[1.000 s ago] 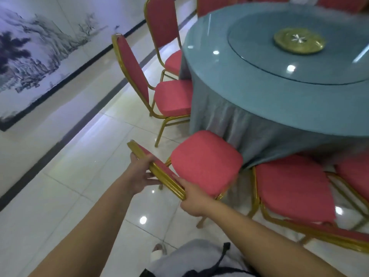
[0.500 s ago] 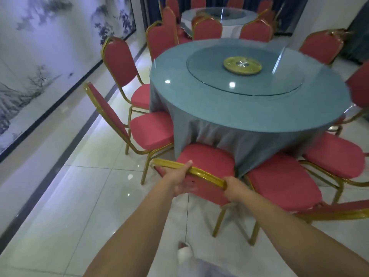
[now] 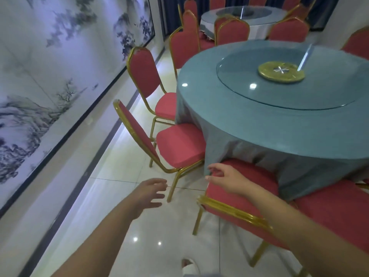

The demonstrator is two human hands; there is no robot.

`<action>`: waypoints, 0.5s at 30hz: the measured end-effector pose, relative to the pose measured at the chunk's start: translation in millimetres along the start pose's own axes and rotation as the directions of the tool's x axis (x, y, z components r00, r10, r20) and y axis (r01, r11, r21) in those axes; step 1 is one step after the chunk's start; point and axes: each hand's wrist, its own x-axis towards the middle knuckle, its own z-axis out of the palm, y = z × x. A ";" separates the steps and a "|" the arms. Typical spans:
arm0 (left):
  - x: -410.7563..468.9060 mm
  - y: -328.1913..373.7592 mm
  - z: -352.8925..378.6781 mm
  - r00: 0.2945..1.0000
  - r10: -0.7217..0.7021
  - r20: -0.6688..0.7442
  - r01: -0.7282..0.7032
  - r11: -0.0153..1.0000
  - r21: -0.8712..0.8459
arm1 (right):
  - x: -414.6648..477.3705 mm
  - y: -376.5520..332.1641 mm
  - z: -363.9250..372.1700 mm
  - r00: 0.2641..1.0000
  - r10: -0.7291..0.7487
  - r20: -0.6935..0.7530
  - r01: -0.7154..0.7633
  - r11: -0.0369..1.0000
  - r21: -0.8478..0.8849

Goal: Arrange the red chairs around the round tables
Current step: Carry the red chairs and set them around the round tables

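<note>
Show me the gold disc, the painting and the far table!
gold disc [image 3: 281, 72], head view, its middle.
painting [image 3: 50, 76], head view, the pale part above the dark hills.
far table [image 3: 279, 17], head view, the bare right side of its top.

Both bare forearms reach forward. The bare left hand [image 3: 151, 193] hangs with fingers loosely spread, slightly curled, holding nothing. The bare right hand [image 3: 225, 178], just right of those fingers, seems equally relaxed
</note>
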 end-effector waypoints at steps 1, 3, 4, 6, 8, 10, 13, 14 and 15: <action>7.3 2.6 -21.3 1.000 0.008 -0.023 -0.008 1.000 -0.019 | 19.4 -7.7 11.3 1.000 -0.010 0.004 0.010 1.000 0.007; 21.8 2.1 -59.9 0.997 0.017 -0.075 -0.021 0.998 -0.061 | 56.6 -21.5 34.5 0.999 -0.029 0.024 0.029 1.000 -0.010; 28.7 -0.5 -77.2 0.995 0.013 -0.099 -0.022 0.996 -0.082 | 73.7 -27.7 46.9 0.999 -0.027 0.044 0.027 1.000 -0.010; 42.5 -7.5 -106.8 0.991 -0.007 -0.131 -0.010 0.992 -0.128 | 102.9 -42.2 72.5 0.996 -0.010 0.088 0.011 1.000 -0.003; 57.3 -13.7 -130.4 0.991 -0.023 -0.128 0.002 0.988 -0.157 | 127.0 -59.4 99.2 0.994 0.007 0.106 -0.006 1.000 -0.002; 75.9 -13.3 -152.3 0.994 -0.027 -0.110 0.008 0.986 -0.168 | 150.1 -79.8 126.1 0.994 0.004 0.112 -0.004 1.000 -0.001; 118.1 1.9 -190.9 0.994 -0.027 -0.103 0.007 0.981 -0.194 | 192.6 -111.2 162.9 0.995 -0.008 0.096 0.011 0.999 -0.032; 134.8 11.0 -204.9 0.995 -0.017 -0.096 -0.002 0.982 -0.191 | 207.7 -121.6 174.1 0.997 -0.009 0.077 0.012 0.999 -0.039; 152.0 21.8 -219.3 0.996 -0.002 -0.086 -0.014 0.983 -0.184 | 223.3 -131.7 183.8 0.999 -0.008 0.044 0.010 0.999 -0.038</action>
